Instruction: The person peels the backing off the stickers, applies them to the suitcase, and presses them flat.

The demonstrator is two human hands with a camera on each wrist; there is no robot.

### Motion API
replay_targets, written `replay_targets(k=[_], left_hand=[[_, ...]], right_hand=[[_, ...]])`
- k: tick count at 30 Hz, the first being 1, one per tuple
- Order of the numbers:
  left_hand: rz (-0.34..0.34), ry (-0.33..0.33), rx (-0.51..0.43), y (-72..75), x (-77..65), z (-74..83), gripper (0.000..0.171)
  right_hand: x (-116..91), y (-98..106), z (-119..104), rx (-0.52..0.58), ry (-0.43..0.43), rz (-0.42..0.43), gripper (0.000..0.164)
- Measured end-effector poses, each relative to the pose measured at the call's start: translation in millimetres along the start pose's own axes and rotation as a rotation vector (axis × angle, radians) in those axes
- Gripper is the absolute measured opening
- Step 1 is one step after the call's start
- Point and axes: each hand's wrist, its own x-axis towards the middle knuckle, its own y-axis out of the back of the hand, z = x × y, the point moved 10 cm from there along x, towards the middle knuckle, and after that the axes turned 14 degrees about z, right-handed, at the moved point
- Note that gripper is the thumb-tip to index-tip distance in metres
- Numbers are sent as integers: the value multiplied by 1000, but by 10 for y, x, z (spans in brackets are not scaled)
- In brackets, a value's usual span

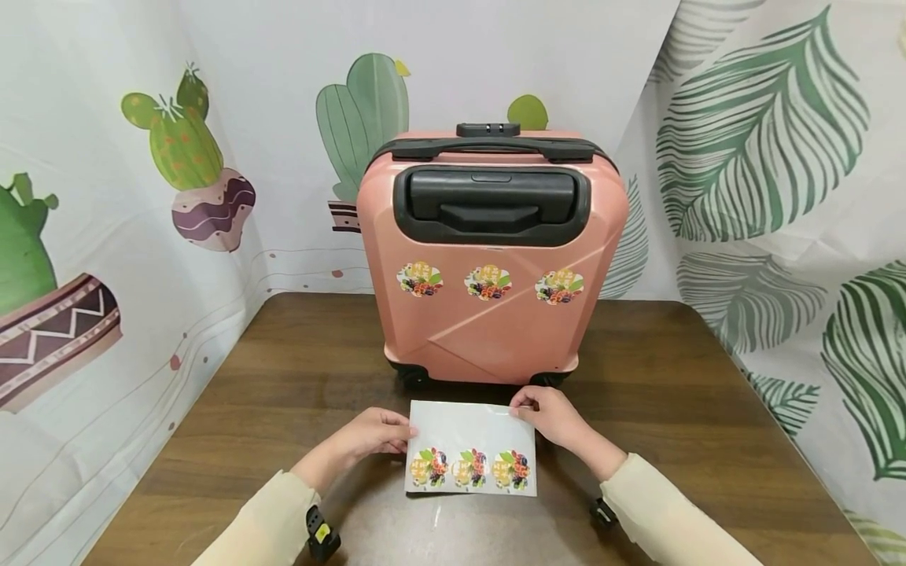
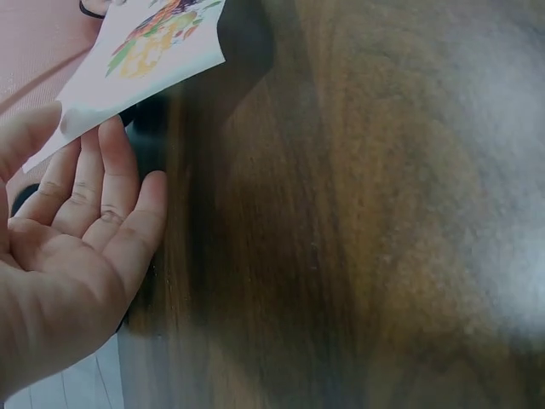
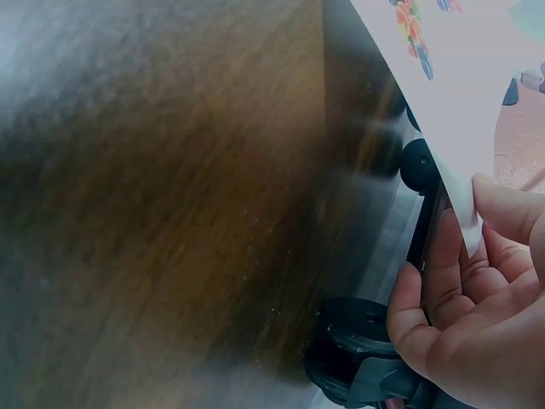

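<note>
With fingers [image 2: 117,166] of the left hand [image 1: 373,435] half extended underneath and thumb [image 2: 27,136] on top, pinching the left edge of the sheet [image 1: 460,426]; with the right hand [image 1: 555,415], pinching the right corner nearest the suitcase [image 1: 495,346]. Holding the sheet close in front of the suitcase, near its base and over the table [image 1: 283,377]; showing three fruit stickers [image 1: 470,469] along the edge away from the suitcase. Facing three upper stickers [image 1: 487,283] in a row on the suitcase's front, below the black handle [image 1: 488,206]. Meeting the suitcase as the obstacle directly beyond the sheet, with a wheel [image 3: 353,332] under it near the right hand. Seeing the backdrop [image 1: 269,149] behind the suitcase, and wearing pale sleeves [image 1: 265,523] and black wrist devices [image 1: 322,536] farther from the suitcase than both hands.
</note>
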Motion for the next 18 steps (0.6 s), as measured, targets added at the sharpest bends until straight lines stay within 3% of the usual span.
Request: replay_targets(k=[18], left_hand=[[54, -1, 55, -12, -60, -19, 21]], right_hand=[[-7, 8, 10, 6, -6, -5, 5]])
